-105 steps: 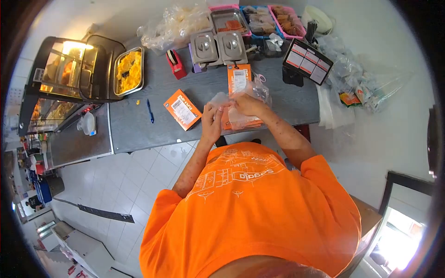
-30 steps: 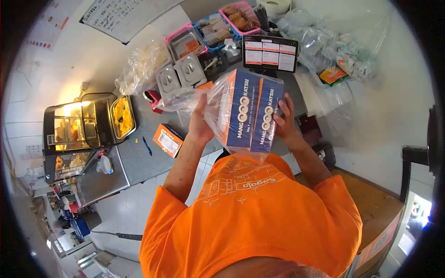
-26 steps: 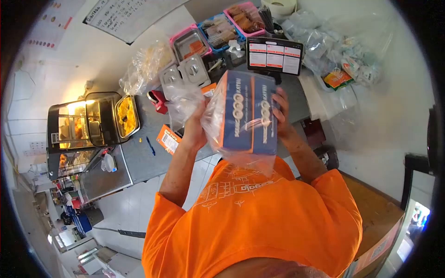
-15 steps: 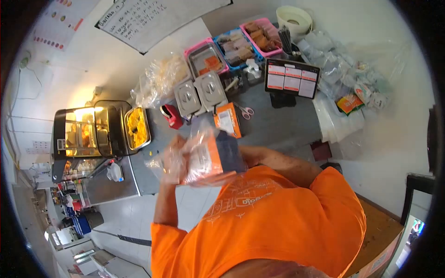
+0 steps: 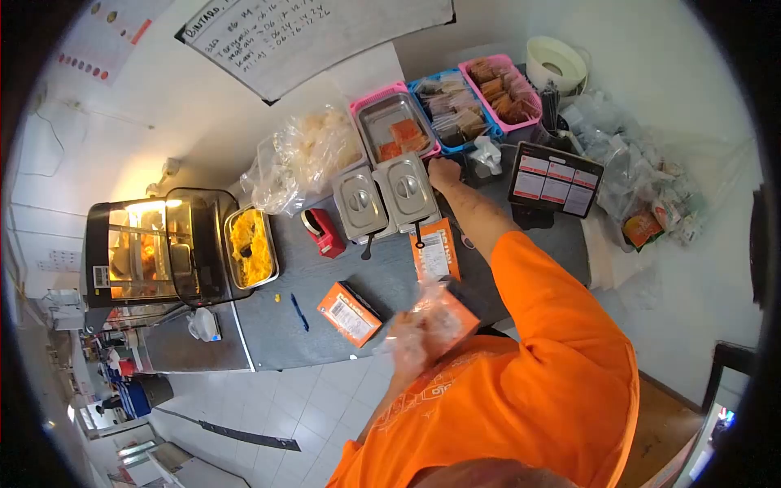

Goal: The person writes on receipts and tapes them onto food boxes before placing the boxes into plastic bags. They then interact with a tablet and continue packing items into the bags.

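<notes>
My left hand (image 5: 413, 335) is closed on a clear plastic bag around an orange box (image 5: 452, 322), held close to my chest. My right hand (image 5: 443, 173) is stretched forward, its fingers bent, beside a steel lidded pan (image 5: 406, 192) and a small dark holder; whatever it grips is too small to tell. Another orange box (image 5: 350, 314) with a white label and dark side lies on the grey counter. A second one (image 5: 436, 252) sits below the lidded pans. A red tape dispenser (image 5: 324, 234) stands left of them.
Trays of wrapped packets (image 5: 503, 91) line the wall beside a tablet (image 5: 556, 180). Plastic bags (image 5: 305, 159) lie behind the pans. At left are a yellow food tray (image 5: 251, 247), a lit warmer (image 5: 146, 250) and a blue pen (image 5: 299, 312).
My right hand has let go of the bagged box and reached forward to the pans. My left hand keeps the bag, now lower and nearer my chest. The camera view has shifted.
</notes>
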`<state>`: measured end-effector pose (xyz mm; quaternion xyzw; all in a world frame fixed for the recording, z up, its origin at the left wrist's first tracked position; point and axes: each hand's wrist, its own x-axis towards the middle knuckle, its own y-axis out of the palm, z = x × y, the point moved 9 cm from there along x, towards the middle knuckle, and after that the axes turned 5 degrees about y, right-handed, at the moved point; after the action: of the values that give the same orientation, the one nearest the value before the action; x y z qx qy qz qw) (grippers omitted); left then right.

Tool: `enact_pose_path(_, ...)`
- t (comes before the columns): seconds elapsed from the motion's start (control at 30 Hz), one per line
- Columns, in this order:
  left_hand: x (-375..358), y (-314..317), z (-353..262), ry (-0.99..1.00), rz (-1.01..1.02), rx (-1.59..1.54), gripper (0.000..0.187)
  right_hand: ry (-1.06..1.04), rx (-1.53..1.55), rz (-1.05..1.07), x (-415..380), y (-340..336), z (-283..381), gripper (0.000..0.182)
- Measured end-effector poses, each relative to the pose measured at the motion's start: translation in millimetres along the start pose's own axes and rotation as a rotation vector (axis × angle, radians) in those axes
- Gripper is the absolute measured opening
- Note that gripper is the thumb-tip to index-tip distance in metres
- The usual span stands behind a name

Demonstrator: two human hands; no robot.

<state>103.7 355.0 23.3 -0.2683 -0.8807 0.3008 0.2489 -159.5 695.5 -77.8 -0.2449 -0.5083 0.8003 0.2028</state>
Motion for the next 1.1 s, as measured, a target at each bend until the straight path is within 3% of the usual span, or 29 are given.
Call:
enact_pose_path(0.03,16,-6,-24,-0.01,0.003,-0.005,0.026,0.056,-0.013,0.057,-1,9,-7,0.021)
enact_pose_path(0.1,66,-1,-82,-0.145,0.327,0.157,0.018,0.062,-0.001,0.07,-10,-6,-8,0.021)
enact_pose_path(0.13,68,9,-80,-0.143,0.323,0.151,0.018,0.1,0.032,0.113,-10,-12,-13,0.022)
enact_pose_path(0.17,69,24,-83,0.001,0.283,0.153,0.018,0.139,0.066,0.152,-8,-14,-20,0.024)
enact_pose_path(0.2,67,39,-86,0.146,0.244,0.151,0.019,0.138,0.122,0.056,-11,-24,-24,0.021)
enact_pose_path(0.23,63,64,-71,0.158,0.241,0.139,0.019,0.145,0.113,0.043,-15,-33,-33,0.021)
enact_pose_path(0.3,55,103,-56,0.231,0.196,-0.269,0.022,-0.133,0.38,0.09,-30,-46,-23,0.025)
enact_pose_path(0.33,72,101,-72,0.152,0.217,-0.39,0.025,-0.233,0.564,-0.001,-38,-67,-20,0.026)
enact_pose_path(0.37,75,126,-64,0.16,0.22,-0.397,0.025,-0.228,0.559,-0.009,-43,-82,-25,0.026)
enact_pose_path(0.43,51,222,-39,0.226,0.554,0.036,0.026,-0.319,0.75,-0.129,-70,-130,-34,0.02)
enact_pose_path(0.47,59,219,-55,0.23,0.571,0.021,0.026,-0.3,0.852,-0.157,-85,-152,-46,0.018)
enact_pose_path(0.5,77,203,-62,-0.08,0.567,-0.265,0.025,-0.315,0.95,-0.175,-105,-179,-60,0.017)
enact_pose_path(0.53,78,197,-60,-0.403,0.558,-0.537,0.025,-0.202,1.06,-0.097,-129,-202,-78,0.017)
enact_pose_path(0.57,78,199,-65,-0.404,0.595,-0.544,0.025,-0.09,1.17,-0.029,-153,-216,-100,0.017)
enact_pose_path(0.63,98,197,-99,-0.015,0.561,-0.469,0.022,-0.012,1.256,-0.072,-199,-225,-151,0.017)
enact_pose_path(0.77,92,196,-111,0.114,0.587,-0.445,0.02,0.236,1.295,-0.149,-290,-163,-242,0.009)
enact_pose_path(0.87,101,178,-120,0.239,0.484,-0.406,0.02,0.305,1.522,-0.106,-332,-110,-245,0.01)
enact_pose_path(0.93,94,183,-121,0.407,0.58,-0.036,0.019,0.287,1.534,-0.075,-346,-97,-240,0.012)
enact_pose_path(0.97,94,181,-122,0.402,0.588,-0.029,0.019,0.262,1.54,-0.05,-352,-93,-235,0.014)
enact_pose_path(1.03,99,156,-145,0.65,0.328,0.037,0.024,0.225,1.492,-0.005,-353,-86,-236,0.015)
enact_pose_path(1.1,98,158,-140,0.62,0.381,0.031,0.025,0.29,1.517,-0.025,-356,-85,-242,0.014)
